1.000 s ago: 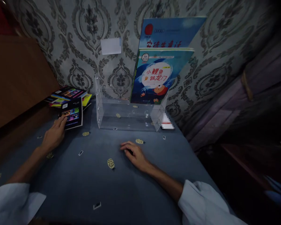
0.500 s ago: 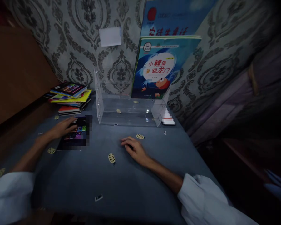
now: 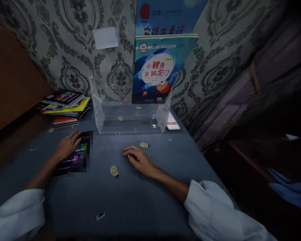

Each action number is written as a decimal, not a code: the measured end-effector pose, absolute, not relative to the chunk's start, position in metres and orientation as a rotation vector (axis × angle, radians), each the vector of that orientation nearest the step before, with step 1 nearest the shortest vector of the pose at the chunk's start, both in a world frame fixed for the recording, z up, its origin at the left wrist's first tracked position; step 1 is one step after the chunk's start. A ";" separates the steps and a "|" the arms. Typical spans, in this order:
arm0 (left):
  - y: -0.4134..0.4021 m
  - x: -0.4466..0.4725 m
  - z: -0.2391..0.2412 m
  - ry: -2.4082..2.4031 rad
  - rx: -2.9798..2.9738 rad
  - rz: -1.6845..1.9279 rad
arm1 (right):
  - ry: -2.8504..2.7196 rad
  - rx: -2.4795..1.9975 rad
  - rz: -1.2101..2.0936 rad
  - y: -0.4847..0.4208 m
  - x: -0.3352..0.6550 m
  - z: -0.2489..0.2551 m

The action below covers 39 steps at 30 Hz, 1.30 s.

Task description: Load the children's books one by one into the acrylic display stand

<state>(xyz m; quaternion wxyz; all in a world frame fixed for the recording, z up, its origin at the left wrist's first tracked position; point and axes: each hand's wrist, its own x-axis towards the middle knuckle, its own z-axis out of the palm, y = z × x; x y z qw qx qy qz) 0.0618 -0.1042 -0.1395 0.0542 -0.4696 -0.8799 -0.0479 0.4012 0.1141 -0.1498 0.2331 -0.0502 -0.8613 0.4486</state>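
Note:
My left hand (image 3: 68, 146) lies flat on a thin dark book (image 3: 76, 155) with a colourful cover, its fingers stretched over the upper left part. Part of that book is blurred by pixel blocks. My right hand (image 3: 139, 160) rests on the table with fingers loosely apart and nothing in them. Beyond it stands a clear acrylic rack (image 3: 126, 127) with several tiers. A blue picture book with a fish (image 3: 155, 72) leans upright at the rack's right side, and a taller blue book (image 3: 165, 16) rises behind it.
A stack of books (image 3: 65, 103) sits at the table's back left. A white triangular object (image 3: 173, 123), partly pixelated, is right of the rack. The grey table (image 3: 130, 204) has printed pineapples. Patterned wallpaper (image 3: 75, 67) and a curtain (image 3: 230, 90) border it.
The dark book has slid a little towards me under my left hand. My right hand stays in about the same place, and the view has turned slightly to the right.

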 end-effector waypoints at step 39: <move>0.052 0.284 -0.128 -2.429 -1.698 -0.316 | -2.327 -0.555 0.898 0.175 0.423 -0.158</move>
